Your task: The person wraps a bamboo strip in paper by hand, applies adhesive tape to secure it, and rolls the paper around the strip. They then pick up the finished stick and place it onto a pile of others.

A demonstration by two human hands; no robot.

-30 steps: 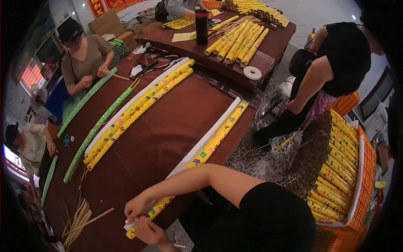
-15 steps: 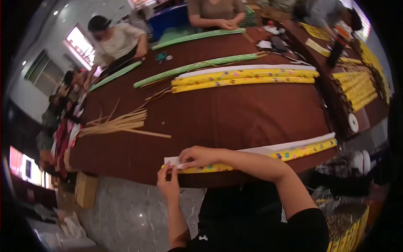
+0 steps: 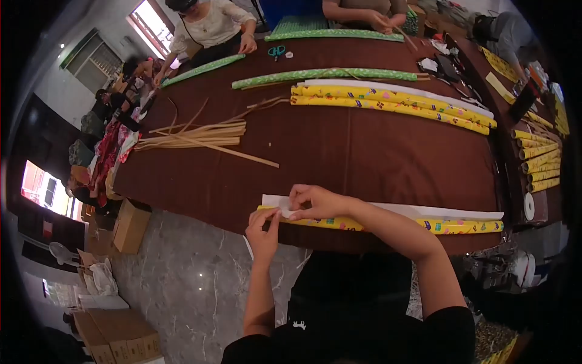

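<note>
A yellow patterned roll point(image 3: 433, 225) lies along the near edge of the brown-covered table, with a white sheet edge point(image 3: 418, 210) running along its far side. At the roll's left end my left hand point(image 3: 264, 233) has its thumb and fingertips together on the edge of the paper. Right beside it, my right hand point(image 3: 312, 203) curls its fingers on the white paper, thumb against fingertips. Both hands hold the white paper at this end. A thin white strip hangs by my left wrist.
Yellow rolls point(image 3: 388, 104), green rolls point(image 3: 327, 76) and tan strips point(image 3: 206, 136) lie farther back on the brown tablecloth point(image 3: 327, 145). Several people work around the table. A tape roll point(image 3: 529, 206) stands at the right, near more yellow rolls. Cardboard boxes point(image 3: 130, 226) stand at left.
The camera view has shifted, so the table items appear farther right and mostly higher. Both hands remain at the roll's left end, on the white paper.
</note>
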